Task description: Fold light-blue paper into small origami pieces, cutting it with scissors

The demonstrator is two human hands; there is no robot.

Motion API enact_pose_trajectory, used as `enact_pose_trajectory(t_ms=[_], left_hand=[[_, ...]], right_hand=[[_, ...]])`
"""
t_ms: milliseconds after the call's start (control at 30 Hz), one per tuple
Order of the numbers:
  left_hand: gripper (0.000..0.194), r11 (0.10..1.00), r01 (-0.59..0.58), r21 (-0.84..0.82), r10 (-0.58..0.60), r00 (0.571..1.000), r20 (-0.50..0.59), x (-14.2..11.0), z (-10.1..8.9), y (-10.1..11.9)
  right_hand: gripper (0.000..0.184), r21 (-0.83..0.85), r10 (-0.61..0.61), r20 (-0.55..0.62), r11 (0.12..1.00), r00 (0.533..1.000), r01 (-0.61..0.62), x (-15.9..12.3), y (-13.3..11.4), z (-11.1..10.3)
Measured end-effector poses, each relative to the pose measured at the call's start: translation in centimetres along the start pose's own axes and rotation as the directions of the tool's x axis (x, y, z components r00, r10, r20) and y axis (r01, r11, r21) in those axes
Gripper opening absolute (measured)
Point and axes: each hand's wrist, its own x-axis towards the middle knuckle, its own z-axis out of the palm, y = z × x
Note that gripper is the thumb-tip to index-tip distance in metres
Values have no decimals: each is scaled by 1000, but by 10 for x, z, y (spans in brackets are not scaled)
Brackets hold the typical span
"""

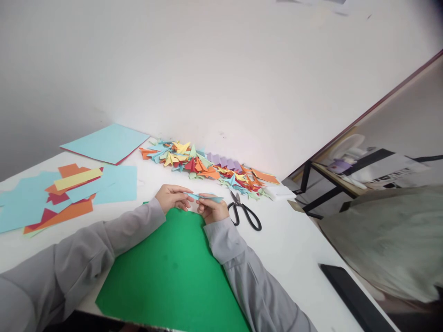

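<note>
A small folded piece of light blue paper (212, 199) is stretched between my two hands, just above the far edge of a green sheet (173, 272). My left hand (173, 197) pinches its left end with thumb and fingers. On its right part, my right hand (213, 210) closes with the thumb on top; the fingers hide some of the folds. Black-handled scissors (246, 212) lie beside my right wrist, blades pointing away. Behind my hands runs a long pile of small folded paper shapes (194, 163) in many colours.
Loose paper offcuts (69, 193) in blue, orange, red and yellow overlap on the left. A larger light blue sheet (107, 142) lies near the wall. A black flat object (353, 295) rests by the right table edge. Beyond it are grey-green fabric (384, 240) and a shelf (335, 180).
</note>
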Motion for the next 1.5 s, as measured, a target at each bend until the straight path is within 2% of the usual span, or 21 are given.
enact_pose_trajectory(t_ms=[433, 667, 867, 1000, 1200, 1500], left_hand=[[15, 999, 21, -26, -21, 1000, -4, 0, -2, 2], [22, 1000, 12, -14, -12, 1000, 27, -3, -1, 4], [25, 1000, -8, -2, 8, 1000, -4, -2, -2, 4], [28, 999, -22, 41, 22, 1000, 2, -1, -1, 2], [31, 968, -134, 212, 125, 991, 55, -2, 1, -5], [27, 948, -136, 289, 134, 991, 26, 0, 0, -10]], right_hand=[[12, -10, -23, 7, 1000, 1000, 23, -2, 1, 2], [13, -8, -10, -22, 1000, 1000, 10, -1, 0, 2], [14, -4, 8, -43, 1000, 999, -8, 1, 0, 0], [13, -19, -3, -18, 1000, 1000, 3, 1, 0, -2], [11, -30, -15, 26, 999, 1000, 16, -1, 0, 1], [13, -25, 92, 80, 996, 993, -90, -4, -2, 3]])
